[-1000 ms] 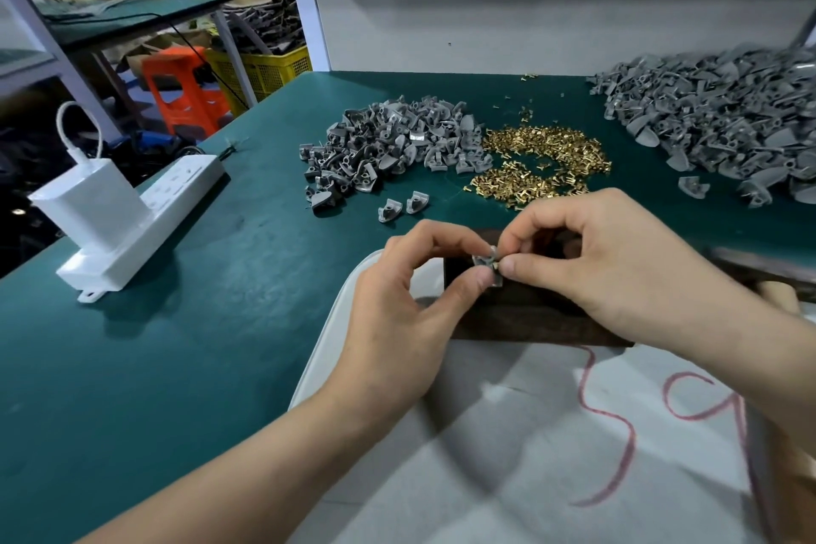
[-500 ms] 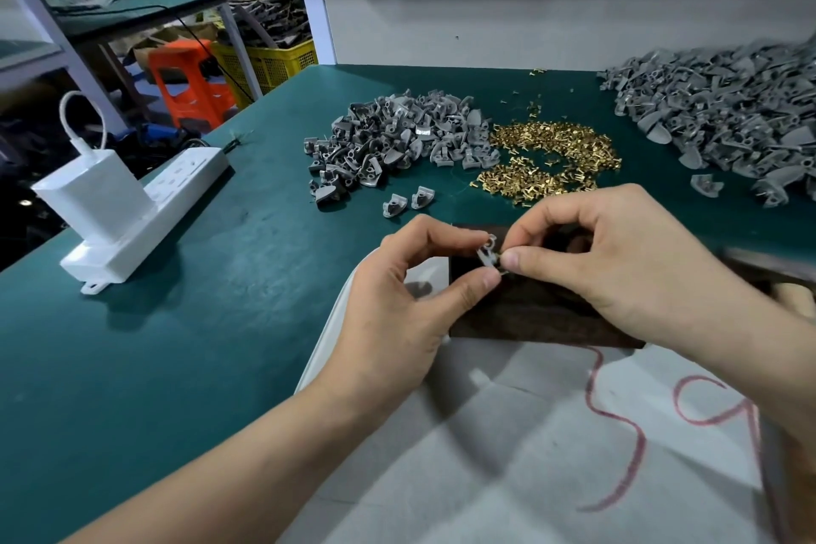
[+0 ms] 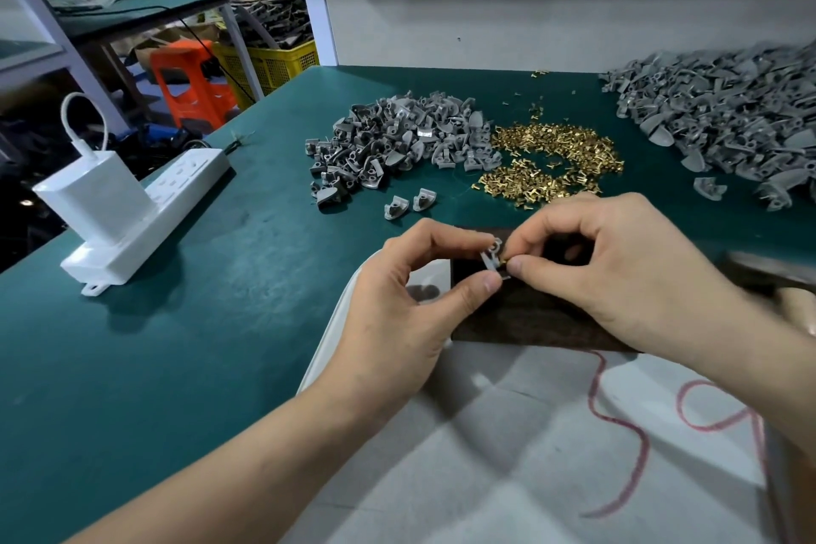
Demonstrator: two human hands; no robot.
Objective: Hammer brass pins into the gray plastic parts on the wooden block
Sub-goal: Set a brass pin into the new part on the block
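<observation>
Your left hand (image 3: 397, 322) has its grip closed to a thumb-and-forefinger pinch on one gray plastic part (image 3: 491, 257), held over the far left corner of the wooden block (image 3: 530, 322). Your right hand (image 3: 618, 278), coming in from three o'clock, pinches a brass pin (image 3: 504, 262) against the part (only a glint of brass shows between the fingertips, so I cannot tell how far it is seated). The likeliest slip, as I judge it, is the pin going in crooked or dropping out as you set the part down. It is tiny, your fingertips hide it, and a tilted pin would bend or mar the plastic under a hammer blow. If it falls, it could roll off the dark block onto the white sheet (image 3: 508, 455) at six o'clock. The heap of loose pins (image 3: 552, 163) lies at twelve o'clock on the green worktop (image 3: 198, 345), with gray parts piled at eleven (image 3: 397, 137) and at two (image 3: 728, 110). The only writing is a looping red scrawl (image 3: 636, 455) on the sheet, which reads as no word. The white power strip (image 3: 176, 199) at nine o'clock shows no legible brand.
</observation>
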